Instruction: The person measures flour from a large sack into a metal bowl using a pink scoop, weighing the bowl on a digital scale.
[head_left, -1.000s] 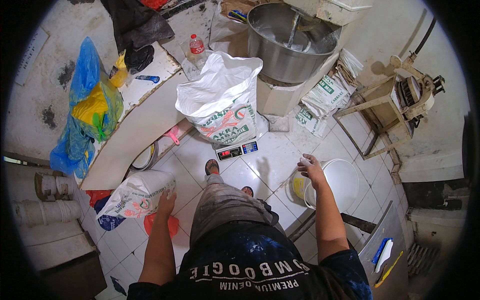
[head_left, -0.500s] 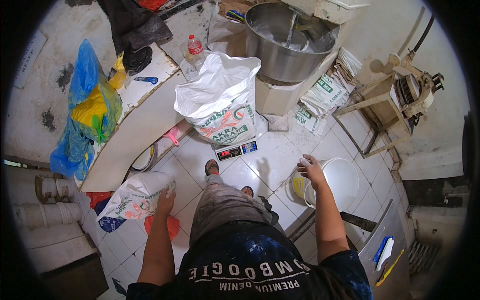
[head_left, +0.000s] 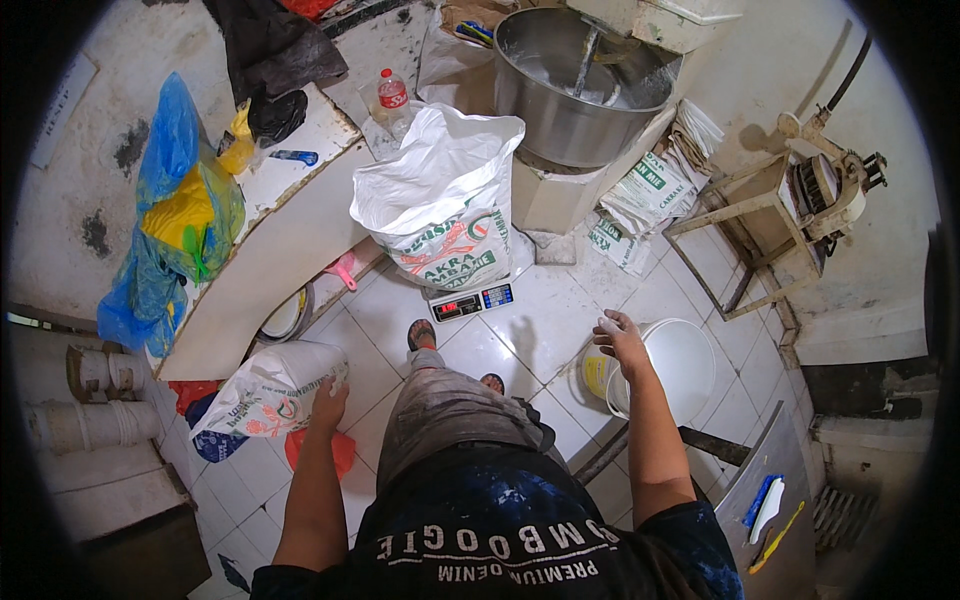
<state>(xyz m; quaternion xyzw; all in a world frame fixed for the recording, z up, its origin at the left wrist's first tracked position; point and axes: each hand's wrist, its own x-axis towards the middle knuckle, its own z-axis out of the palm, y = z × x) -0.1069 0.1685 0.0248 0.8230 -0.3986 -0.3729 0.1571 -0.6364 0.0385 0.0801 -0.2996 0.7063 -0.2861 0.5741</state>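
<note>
My left hand (head_left: 329, 402) is closed on the edge of a white printed sack (head_left: 278, 384), which hangs low at the left and looks mostly limp. White powder dusts the fingers of my right hand (head_left: 622, 340), which is held loosely apart and holds nothing, above the near rim of a white bucket (head_left: 690, 365). Ahead of my feet, a large open-topped white sack (head_left: 435, 205) stands upright on a digital scale (head_left: 470, 303) with a lit red display. The inside of that sack is only partly visible.
Behind the sack stands a steel mixing bowl (head_left: 570, 110). A curved counter (head_left: 270, 235) at left carries plastic bags and a bottle (head_left: 393, 92). Folded sacks (head_left: 650, 190) and a metal-framed machine (head_left: 790, 210) are at right. A metal table (head_left: 745, 520) sits near my right elbow.
The sack in my left hand has shifted slightly. My right hand stays by the bucket, and the view has moved only a little.
</note>
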